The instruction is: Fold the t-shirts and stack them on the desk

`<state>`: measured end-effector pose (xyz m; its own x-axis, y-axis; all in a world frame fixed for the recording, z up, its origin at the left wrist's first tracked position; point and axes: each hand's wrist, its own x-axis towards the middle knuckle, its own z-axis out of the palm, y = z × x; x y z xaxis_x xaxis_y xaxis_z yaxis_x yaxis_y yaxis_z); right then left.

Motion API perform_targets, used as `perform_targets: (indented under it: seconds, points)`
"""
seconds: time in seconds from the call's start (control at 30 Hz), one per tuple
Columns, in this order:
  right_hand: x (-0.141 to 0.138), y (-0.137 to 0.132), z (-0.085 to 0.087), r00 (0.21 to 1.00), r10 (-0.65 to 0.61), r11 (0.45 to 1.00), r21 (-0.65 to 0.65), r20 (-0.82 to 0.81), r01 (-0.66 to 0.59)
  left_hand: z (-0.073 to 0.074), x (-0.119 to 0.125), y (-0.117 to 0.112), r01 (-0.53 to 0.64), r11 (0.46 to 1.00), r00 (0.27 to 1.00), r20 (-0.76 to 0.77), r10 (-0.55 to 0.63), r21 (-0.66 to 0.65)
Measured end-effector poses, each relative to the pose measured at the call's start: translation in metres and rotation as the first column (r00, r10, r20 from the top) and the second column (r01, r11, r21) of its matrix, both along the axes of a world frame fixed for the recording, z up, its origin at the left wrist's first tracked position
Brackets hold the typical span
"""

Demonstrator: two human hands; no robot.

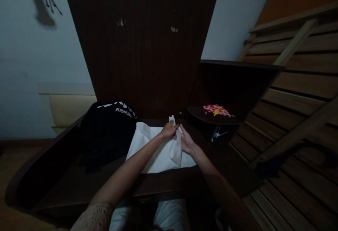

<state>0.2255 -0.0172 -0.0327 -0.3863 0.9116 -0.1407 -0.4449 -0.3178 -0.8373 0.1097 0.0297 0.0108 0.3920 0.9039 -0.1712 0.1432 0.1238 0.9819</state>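
Observation:
A white cloth (148, 150) lies spread on a dark wooden table (66, 185). My left hand (169, 130) is closed, pinching the cloth's far right corner, which sticks up. My right hand (186, 141) rests beside it with fingers around a folded strip of the same cloth that hangs down between my hands. Both hands sit close together at the cloth's right edge.
A black garment with white lettering (107, 132) lies heaped left of the cloth. A dark round tray (211, 116) with small pink and yellow bits (216, 110) stands at the right. A tall dark headboard (142, 41) rises behind; wooden bed slats (298, 94) lie right.

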Motion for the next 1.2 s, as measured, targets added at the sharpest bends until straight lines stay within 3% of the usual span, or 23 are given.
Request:
perform_targets:
  seconds: [0.1, 0.2, 0.27, 0.33, 0.43, 0.53, 0.67, 0.73, 0.83, 0.97, 1.2]
  points:
    - [0.019, -0.004, -0.014, 0.998, -0.016, 0.998, -0.068, 0.053, 0.02, -0.02, 0.002, -0.008, 0.046, 0.996, 0.998, 0.048, -0.043, -0.071]
    - [0.029, -0.004, -0.022, 0.988, -0.06, 0.992, -0.105, 0.145, 0.075, -0.039, -0.004, -0.016, 0.174, 0.977, 0.979, 0.13, -0.158, -0.122]
    - [0.031, -0.002, -0.025, 0.97, -0.111, 0.989, -0.072, 0.217, 0.129, -0.051, -0.008, -0.02, 0.23, 0.971, 0.969, 0.106, -0.222, -0.07]
    - [0.031, 0.001, -0.028, 0.943, -0.161, 0.984, -0.019, 0.292, 0.174, -0.056, -0.014, -0.02, 0.211, 0.97, 0.973, -0.117, -0.198, 0.12]
    - [0.033, 0.004, -0.031, 0.9, -0.202, 0.977, 0.013, 0.386, 0.214, -0.05, -0.034, -0.009, 0.189, 0.877, 0.89, -0.455, 0.038, 0.443]
    - [0.039, 0.008, -0.029, 0.881, -0.232, 0.971, 0.055, 0.413, 0.231, -0.031, -0.073, 0.014, 0.178, 0.81, 0.817, -0.543, 0.196, 0.559]
    - [0.045, 0.014, -0.022, 0.878, -0.287, 0.957, 0.152, 0.382, 0.247, -0.015, -0.135, 0.044, 0.178, 0.768, 0.668, -0.648, 0.365, 0.615]
    - [0.047, 0.016, -0.02, 0.868, -0.316, 0.948, 0.169, 0.382, 0.271, -0.015, -0.158, 0.054, 0.196, 0.774, 0.594, -0.701, 0.394, 0.602]
    - [0.051, 0.018, -0.025, 0.851, -0.314, 0.949, 0.121, 0.42, 0.291, -0.021, -0.174, 0.061, 0.229, 0.791, 0.521, -0.758, 0.393, 0.568]
    - [0.057, 0.013, -0.037, 0.832, -0.275, 0.96, 0.092, 0.482, 0.264, -0.026, -0.174, 0.07, 0.226, 0.805, 0.507, -0.772, 0.383, 0.548]
    - [0.063, 0.002, -0.04, 0.81, -0.33, 0.943, 0.204, 0.484, 0.262, -0.025, -0.178, 0.081, 0.111, 0.811, 0.565, -0.708, 0.424, 0.574]
